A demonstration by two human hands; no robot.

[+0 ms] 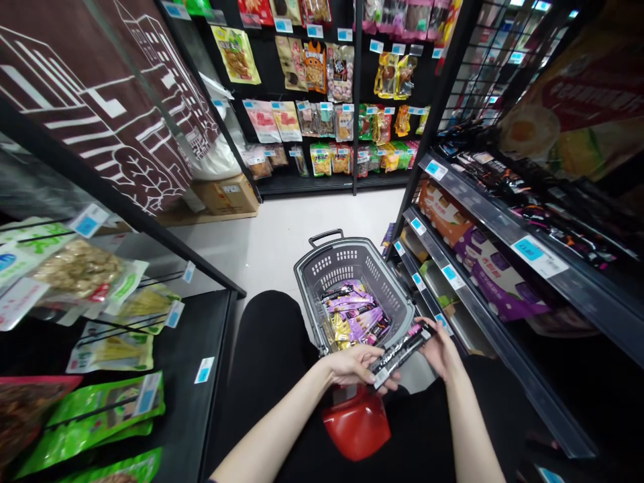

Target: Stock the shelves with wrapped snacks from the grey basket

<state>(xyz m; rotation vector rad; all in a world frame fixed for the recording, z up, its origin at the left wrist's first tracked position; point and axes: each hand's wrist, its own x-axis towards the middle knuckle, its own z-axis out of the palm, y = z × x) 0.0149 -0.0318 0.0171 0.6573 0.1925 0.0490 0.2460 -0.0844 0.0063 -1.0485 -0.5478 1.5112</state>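
A long, narrow black snack packet [401,350] is held between my two hands, tilted up toward the right. My left hand [358,365] grips its lower end, thumb on top and fingers beneath. At the upper end, my right hand [439,349] pinches the packet's tip, near a pink patch. Just beyond my hands a grey shopping basket [375,258] stands on the floor. Inside it lie several purple packets [359,315], yellow packets [342,327] and dark ones. A red glossy object [357,424] rests at my lap, its kind unclear.
To the right, a shelf [477,194] carries similar dark packets [503,178] above purple boxes [496,275]. Bagged snacks hang on the left rack [186,402] and the back rack [302,184]. A cardboard box [229,194] stands by the back rack's left end.
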